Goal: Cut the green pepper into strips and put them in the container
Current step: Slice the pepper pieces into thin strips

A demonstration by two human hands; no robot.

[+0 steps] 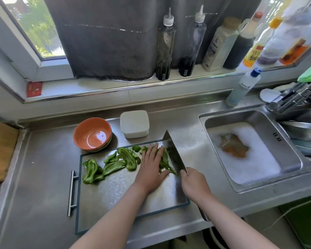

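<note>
While our left hand (pixel 151 163) presses flat and open on light, slippery pepper pieces (pixel 164 159), our right hand (pixel 192 182) grips the cleaver (pixel 172 151) beside them, fingertips best curled back.

A steel counter (pixel 43 168) fills the lower frame. On it lie a metal cutting board (pixel 118 191) at center, an orange bowl (pixel 92 134) and a white lidded container (pixel 134 124) above it, and a wooden board (pixel 0 150) at far left.
</note>
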